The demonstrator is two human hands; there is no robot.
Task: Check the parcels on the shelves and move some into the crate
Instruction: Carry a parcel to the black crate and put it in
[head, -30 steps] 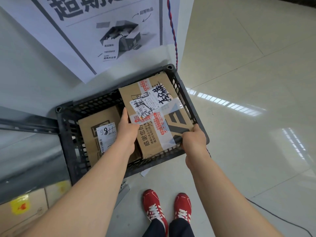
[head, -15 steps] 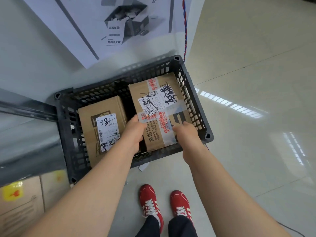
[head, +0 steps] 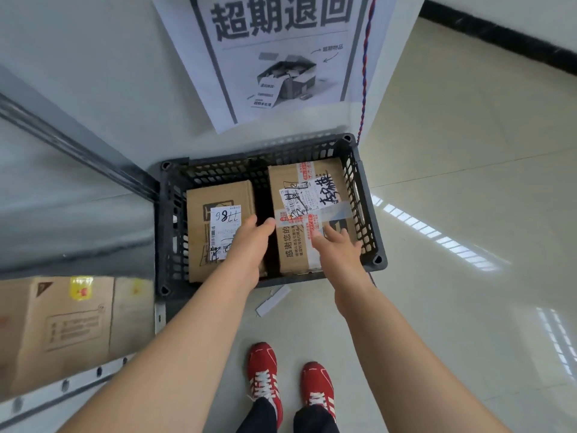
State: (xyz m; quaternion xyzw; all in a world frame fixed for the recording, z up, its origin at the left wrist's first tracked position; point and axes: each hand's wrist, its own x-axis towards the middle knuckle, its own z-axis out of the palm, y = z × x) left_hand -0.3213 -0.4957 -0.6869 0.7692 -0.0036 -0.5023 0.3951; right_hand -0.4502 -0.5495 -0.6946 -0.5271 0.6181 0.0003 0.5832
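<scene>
Nearest: red shoes [head: 263, 367] on a glossy pale tile floor [head: 452, 307], with a white paper scrap [head: 273, 300] just in front of the crate. Lower left: a grey metal shelf rail [head: 62, 385] with a brown carton [head: 62, 323] behind it. The black slotted crate [head: 165, 232] sits on the floor against the white wall [head: 93, 57], beside the shelf post. Two parcels lie flat inside, side by side with a dark gap between them. The left parcel [head: 218, 198] has a white label with handwritten digits; the right parcel [head: 293, 251] has red-printed tape and black marker writing. The left hand [head: 249, 242] is released, fingers straight, over the gap with the thumb near the right parcel's edge. The right hand [head: 338, 248] is released too, fingers spread above that parcel's near end; contact cannot be told. Half a second ago both hands held the right parcel at its near edge; now neither grasps it. Beyond: a poster [head: 281, 57] with large black characters, a red-and-blue twisted cord [head: 363, 73], and a black baseboard [head: 499, 35].
</scene>
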